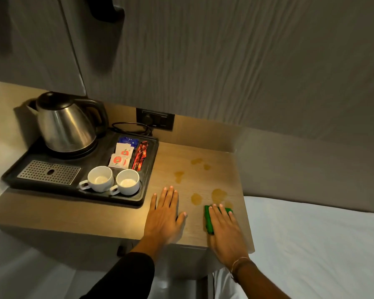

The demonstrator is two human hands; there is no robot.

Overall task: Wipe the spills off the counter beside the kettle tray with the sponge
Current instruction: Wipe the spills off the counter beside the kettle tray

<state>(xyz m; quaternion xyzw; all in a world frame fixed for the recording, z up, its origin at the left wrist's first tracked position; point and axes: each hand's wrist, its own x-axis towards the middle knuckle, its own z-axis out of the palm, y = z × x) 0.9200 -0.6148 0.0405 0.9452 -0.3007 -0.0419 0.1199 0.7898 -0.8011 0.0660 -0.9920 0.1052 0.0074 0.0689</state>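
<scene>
Several amber spills (219,194) lie on the wooden counter (194,152), to the right of the black kettle tray (147,169). A green sponge (209,221) rests near the counter's front right corner. My right hand (226,229) presses flat on top of it, fingers pointing toward the spills, and covers most of the sponge. My left hand (163,214) lies flat on the counter, palm down and fingers spread, just right of the tray's front corner and left of the nearest spill. It holds nothing.
The tray carries a steel kettle (66,124), two white cups (115,182), sachets (122,155) and a metal drip grate (49,172). A wall socket (154,119) with a cord sits behind. A white bed (322,244) borders the counter's right edge.
</scene>
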